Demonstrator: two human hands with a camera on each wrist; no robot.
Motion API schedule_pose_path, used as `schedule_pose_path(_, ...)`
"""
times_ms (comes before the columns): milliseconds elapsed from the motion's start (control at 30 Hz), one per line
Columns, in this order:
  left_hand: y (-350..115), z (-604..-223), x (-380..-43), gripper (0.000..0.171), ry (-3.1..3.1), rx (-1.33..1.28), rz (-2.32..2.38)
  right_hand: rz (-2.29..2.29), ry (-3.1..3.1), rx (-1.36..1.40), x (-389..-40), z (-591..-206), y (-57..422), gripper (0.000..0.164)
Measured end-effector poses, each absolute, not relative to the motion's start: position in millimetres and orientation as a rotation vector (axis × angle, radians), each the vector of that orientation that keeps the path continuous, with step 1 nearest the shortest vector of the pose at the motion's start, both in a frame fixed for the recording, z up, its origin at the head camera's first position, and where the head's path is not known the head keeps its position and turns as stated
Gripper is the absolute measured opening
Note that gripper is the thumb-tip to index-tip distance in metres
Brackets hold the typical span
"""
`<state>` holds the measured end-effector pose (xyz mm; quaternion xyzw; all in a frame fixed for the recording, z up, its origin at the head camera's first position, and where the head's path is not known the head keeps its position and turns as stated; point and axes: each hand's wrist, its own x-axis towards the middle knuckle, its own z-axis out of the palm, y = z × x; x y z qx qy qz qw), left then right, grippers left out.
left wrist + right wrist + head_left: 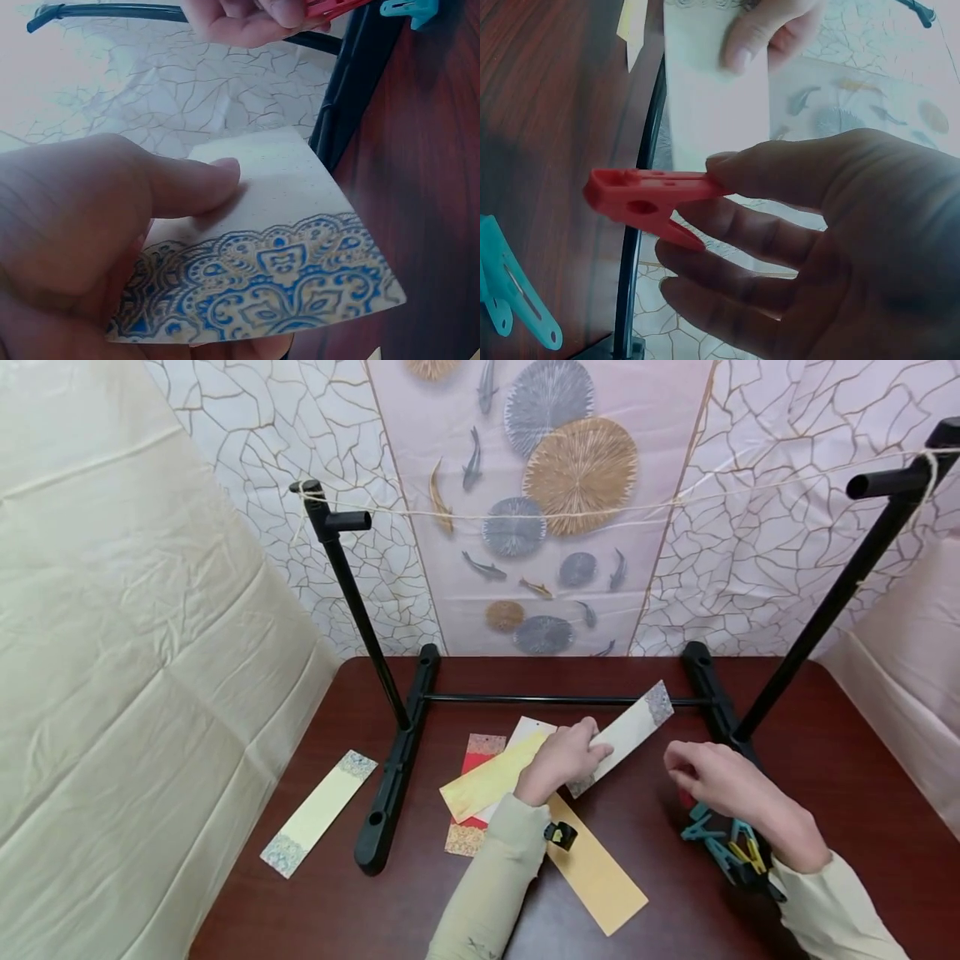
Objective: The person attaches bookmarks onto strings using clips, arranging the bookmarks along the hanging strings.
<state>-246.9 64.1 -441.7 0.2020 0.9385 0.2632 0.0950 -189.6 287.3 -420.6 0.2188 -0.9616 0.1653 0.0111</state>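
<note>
My left hand (566,752) grips a long white paper strip (628,731) with blue patterned ends, thumb on its face, raised over the table. The left wrist view shows the patterned end (277,277) up close. To the right, my right hand (723,781) holds a red clothespin (649,199) between thumb and fingers, apart from the strip. Beneath that hand lie several teal clothespins (701,827) and a yellow clothespin (748,852). Near my left forearm, a yellow strip (487,781), a red strip (476,760) and an orange-yellow strip (596,868) overlap on the table.
A black stand rises on both sides, with a left post (363,610) and a right post (832,602). A thin string (450,515) runs between their tops. Another patterned strip (318,814) lies at the left of the table (300,910). A low crossbar (525,699) joins the feet.
</note>
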Motion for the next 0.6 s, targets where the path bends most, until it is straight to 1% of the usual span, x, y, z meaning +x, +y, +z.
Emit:
schedule_pose_path(167,55,-437,-248,0.021,2.743,0.638,0.935,0.513,-2.991,0.689,-191,-422,285,0.015)
schedule_pose_path(300,49,-430,-247,0.015,2.769,0.713,1.030,0.518,-2.923,0.677,-190,-420,285,0.012)
schedule_pose_path(433,47,-423,-246,0.009,2.770,0.737,1.106,0.533,-2.806,0.654,-187,-416,285,0.015)
schedule_pose_path(600,47,-417,-244,0.012,2.774,0.685,1.175,0.533,-2.732,0.643,-185,-412,288,0.017)
